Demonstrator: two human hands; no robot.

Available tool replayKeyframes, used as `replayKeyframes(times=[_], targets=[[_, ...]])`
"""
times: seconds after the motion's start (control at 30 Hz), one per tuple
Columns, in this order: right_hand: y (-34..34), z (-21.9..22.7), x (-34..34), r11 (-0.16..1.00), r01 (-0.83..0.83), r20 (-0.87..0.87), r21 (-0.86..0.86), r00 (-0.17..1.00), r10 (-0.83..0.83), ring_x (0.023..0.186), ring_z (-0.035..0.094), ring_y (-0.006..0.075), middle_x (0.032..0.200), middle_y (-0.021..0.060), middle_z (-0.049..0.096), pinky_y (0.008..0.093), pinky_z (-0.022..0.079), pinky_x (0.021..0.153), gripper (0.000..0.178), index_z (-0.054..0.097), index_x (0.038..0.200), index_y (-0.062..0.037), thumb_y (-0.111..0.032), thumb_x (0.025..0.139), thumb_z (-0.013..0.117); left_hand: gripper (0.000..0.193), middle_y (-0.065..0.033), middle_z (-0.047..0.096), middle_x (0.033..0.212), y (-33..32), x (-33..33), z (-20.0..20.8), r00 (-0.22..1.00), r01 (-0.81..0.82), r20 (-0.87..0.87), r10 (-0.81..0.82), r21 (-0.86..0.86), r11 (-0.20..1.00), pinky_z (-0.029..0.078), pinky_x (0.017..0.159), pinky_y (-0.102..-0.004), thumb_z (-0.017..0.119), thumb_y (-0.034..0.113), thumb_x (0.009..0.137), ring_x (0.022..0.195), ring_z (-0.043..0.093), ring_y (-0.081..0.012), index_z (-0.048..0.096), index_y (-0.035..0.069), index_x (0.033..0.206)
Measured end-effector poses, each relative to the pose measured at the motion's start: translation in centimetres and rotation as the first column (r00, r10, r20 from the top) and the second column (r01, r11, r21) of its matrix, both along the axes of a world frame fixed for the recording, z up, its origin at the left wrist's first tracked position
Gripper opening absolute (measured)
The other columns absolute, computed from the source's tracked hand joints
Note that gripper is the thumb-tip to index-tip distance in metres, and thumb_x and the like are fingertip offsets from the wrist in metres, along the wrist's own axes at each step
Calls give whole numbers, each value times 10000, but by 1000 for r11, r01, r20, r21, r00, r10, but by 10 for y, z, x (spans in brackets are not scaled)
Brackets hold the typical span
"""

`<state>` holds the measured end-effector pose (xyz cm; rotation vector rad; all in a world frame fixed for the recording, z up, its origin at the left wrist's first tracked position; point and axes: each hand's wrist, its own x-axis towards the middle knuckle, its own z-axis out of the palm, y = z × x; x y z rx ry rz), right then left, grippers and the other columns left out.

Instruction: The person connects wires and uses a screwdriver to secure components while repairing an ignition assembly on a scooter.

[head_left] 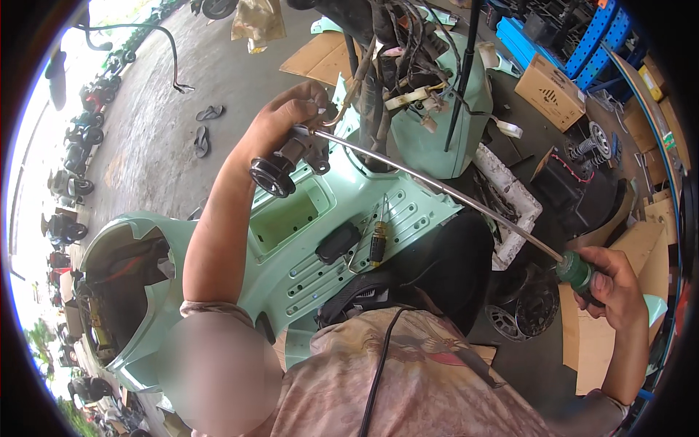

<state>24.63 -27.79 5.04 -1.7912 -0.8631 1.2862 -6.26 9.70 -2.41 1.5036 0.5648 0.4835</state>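
My left hand [295, 109] is closed around the upper end of a black ignition lock [287, 164], a cylinder with a round cap and a side lug, raised above the mint-green scooter body [349, 189]. In my right hand [615, 284], off to the right, is the green handle of a long screwdriver [444, 188]. Its shaft crosses in front of me, and the tip meets the lock beside my left fingers. A thin wire runs by those fingers; its exact end is hidden. On the footboard lie a short screwdriver [378, 244] and a black oval piece [338, 242].
Loose wiring with white connectors [411, 98] hangs around the steering column. To the right are a cardboard box [551, 91], a foam tray [520, 211], a wheel rim [520, 309] and a shock absorber [593, 142]. Flip-flops [205, 131] lie on the floor at left.
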Motion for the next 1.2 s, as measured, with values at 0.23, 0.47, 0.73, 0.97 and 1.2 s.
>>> replayKeyframes(times=[0.23,0.47,0.73,0.97,1.2], targets=[[3,-5,-18,821,-559,982,115,187,-10,649,579,288,862,144,571,369,477,593,529,560,1306,-57,-371,884,617,235,-31,569,841,4,-3,-9,999,-29,30,32,-87,996,463,652,-263,557,287,905,717,547,-119,564,57,954],[10,-2,-26,928,-363,524,88,809,266,586,558,170,673,112,582,283,441,604,469,587,1219,11,-372,951,551,240,-22,542,805,-4,8,4,992,-101,-55,114,196,975,440,665,-257,562,275,882,724,529,-118,593,51,962],[3,-4,10,880,-384,766,279,642,37,932,655,223,959,165,676,359,485,858,599,619,1154,29,-484,848,659,373,-131,596,932,-15,3,-29,965,-37,238,106,-278,960,547,610,-381,561,385,902,765,628,-250,501,64,1082],[-96,-125,44,977,199,133,72,969,-207,584,532,66,823,9,630,198,390,486,530,659,1094,-9,-433,790,748,606,-71,558,1092,-63,1,8,947,-33,321,13,57,998,448,881,-291,743,217,770,1012,550,-163,433,32,1258],[-109,-292,1,739,649,-176,-179,718,-673,513,525,130,806,29,586,272,359,388,397,517,1202,-90,-364,927,603,464,-94,610,1091,-102,5,28,926,-230,349,144,220,948,442,898,-295,660,192,904,1003,568,-157,457,4,1277]])
